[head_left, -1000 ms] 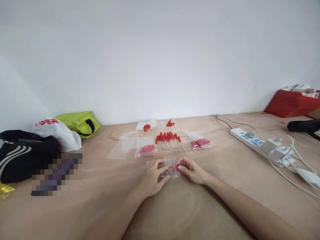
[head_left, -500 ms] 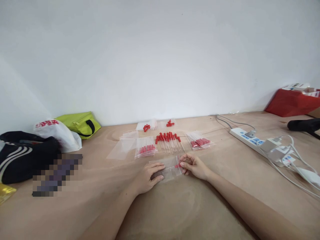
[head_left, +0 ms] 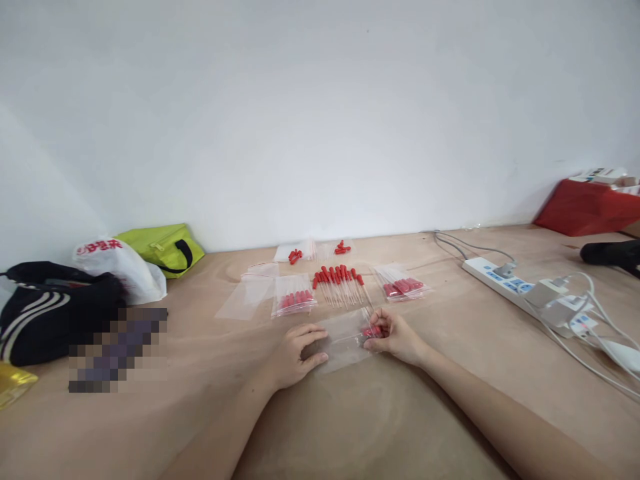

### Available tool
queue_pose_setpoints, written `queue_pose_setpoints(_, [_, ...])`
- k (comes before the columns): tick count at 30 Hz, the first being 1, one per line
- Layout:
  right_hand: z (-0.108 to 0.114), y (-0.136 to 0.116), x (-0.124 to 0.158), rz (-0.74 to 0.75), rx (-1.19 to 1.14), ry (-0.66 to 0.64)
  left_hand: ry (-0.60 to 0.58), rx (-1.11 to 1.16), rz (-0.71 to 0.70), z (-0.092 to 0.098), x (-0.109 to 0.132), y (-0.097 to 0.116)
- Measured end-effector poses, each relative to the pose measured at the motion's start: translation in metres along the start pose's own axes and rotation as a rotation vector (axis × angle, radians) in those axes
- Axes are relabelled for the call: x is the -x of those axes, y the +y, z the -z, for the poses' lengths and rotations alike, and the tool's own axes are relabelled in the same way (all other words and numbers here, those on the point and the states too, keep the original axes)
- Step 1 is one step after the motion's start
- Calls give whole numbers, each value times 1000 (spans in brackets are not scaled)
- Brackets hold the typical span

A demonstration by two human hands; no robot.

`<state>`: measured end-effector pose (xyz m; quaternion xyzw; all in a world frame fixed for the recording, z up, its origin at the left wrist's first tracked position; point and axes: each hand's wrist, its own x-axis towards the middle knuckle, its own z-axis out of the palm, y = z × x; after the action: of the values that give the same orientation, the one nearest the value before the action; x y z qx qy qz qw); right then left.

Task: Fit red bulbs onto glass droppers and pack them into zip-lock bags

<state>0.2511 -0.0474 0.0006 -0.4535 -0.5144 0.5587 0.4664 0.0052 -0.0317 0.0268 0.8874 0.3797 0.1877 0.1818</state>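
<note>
A clear zip bag [head_left: 343,347] lies flat on the table between my two hands, with a red handle [head_left: 371,331] and a thin shaft showing at its right end. My left hand [head_left: 299,353] rests on the bag's left end, fingers stretched out and thumb apart. At the right end, the thumb and fingers of my right hand [head_left: 395,337] are closed on the bag by the red handle; whether they also grip the handle cannot be seen. Just beyond lies a fanned row of thin rods with red handles [head_left: 336,275].
Filled bags of red-handled rods lie left [head_left: 295,300] and right [head_left: 404,287] of the row. Flat clear bags [head_left: 245,297] and small red pieces [head_left: 295,256] sit farther back. A power strip [head_left: 505,283] with cables stands right; a black bag [head_left: 55,313] is left.
My right hand has shifted slightly right along the bag's end and its fingers have changed position. More of the red handle shows beside them. My left hand stays nearly still.
</note>
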Motion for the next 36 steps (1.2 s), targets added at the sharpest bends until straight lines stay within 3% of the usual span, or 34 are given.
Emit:
queue_pose_setpoints(3, [4, -2, 1, 25, -1, 55, -53, 19, 9, 3, 1, -1])
queue_pose_setpoints(8, [3, -3, -1, -17, -38, 282, -59, 36, -11, 2, -1, -3])
queue_pose_setpoints(12, [3, 0, -3, -42, -60, 342, -73, 29, -24, 0, -2, -4])
queue_pose_setpoints(18, [2, 5, -2, 31, 3, 250, -85, 29, -23, 1, -2, -3])
queue_pose_setpoints(25, [0, 2, 2, 89, 122, 3, -74, 2, -6, 0, -1, 1])
queue_pose_setpoints(30, [6, 1, 0, 49, 122, 25, -65, 11, -11, 1, -1, 1])
queue_pose_setpoints(36, [12, 8, -3, 121, 234, 9, 27, 24, -44, -2, -1, -3])
